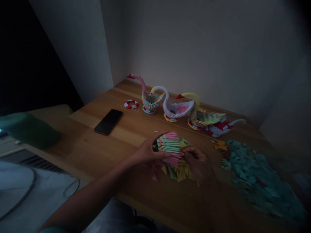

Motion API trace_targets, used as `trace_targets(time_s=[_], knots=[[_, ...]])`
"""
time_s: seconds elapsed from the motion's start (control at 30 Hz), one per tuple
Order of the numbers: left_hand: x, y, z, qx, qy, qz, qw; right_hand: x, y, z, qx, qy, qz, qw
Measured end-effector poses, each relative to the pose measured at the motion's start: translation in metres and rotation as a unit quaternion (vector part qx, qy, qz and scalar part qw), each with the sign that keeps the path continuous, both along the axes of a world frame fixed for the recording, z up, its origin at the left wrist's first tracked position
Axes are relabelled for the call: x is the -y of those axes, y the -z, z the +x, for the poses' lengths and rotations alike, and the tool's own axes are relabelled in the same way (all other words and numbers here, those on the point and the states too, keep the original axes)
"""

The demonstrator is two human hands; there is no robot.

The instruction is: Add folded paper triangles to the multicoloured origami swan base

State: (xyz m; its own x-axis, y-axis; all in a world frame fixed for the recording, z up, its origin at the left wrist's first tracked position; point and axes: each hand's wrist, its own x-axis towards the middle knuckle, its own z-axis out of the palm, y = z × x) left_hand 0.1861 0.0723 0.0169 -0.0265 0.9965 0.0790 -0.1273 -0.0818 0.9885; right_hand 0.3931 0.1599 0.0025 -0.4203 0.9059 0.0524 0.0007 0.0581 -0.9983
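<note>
My left hand (150, 149) wraps round a striped ring of folded paper pieces (169, 144), pink, yellow and green, and holds it tilted above the table. At the ring's right edge, my right hand (197, 161) has thumb and fingertips pinched together; a small pink tip shows near them, too small to tell whether it is a loose piece or part of the ring. Beneath both hands lies a heap of loose folded paper triangles (181, 173), mostly yellow with some green and pink. The ring's far side is hidden.
Several folded-paper swans (178, 110) line the back of the wooden table (107, 155), beside a red and white paper ring (131, 104). A black phone (108, 121) lies left. Teal paper pieces (257, 181) spread at right, near some orange ones (220, 144). A green object (26, 129) is far left.
</note>
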Motion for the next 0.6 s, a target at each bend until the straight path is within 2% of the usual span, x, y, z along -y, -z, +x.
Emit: trace_targets(time_s=[0.37,0.6], knots=[[-0.0014,0.0014,-0.0002,-0.021,-0.011,0.021,0.999,-0.0028,0.0016,0.0005,0.029,0.003,0.015,0.999],[-0.0013,0.0002,-0.0001,-0.050,-0.031,0.040,0.997,-0.0007,0.0006,-0.0034,0.022,0.041,0.033,0.998]])
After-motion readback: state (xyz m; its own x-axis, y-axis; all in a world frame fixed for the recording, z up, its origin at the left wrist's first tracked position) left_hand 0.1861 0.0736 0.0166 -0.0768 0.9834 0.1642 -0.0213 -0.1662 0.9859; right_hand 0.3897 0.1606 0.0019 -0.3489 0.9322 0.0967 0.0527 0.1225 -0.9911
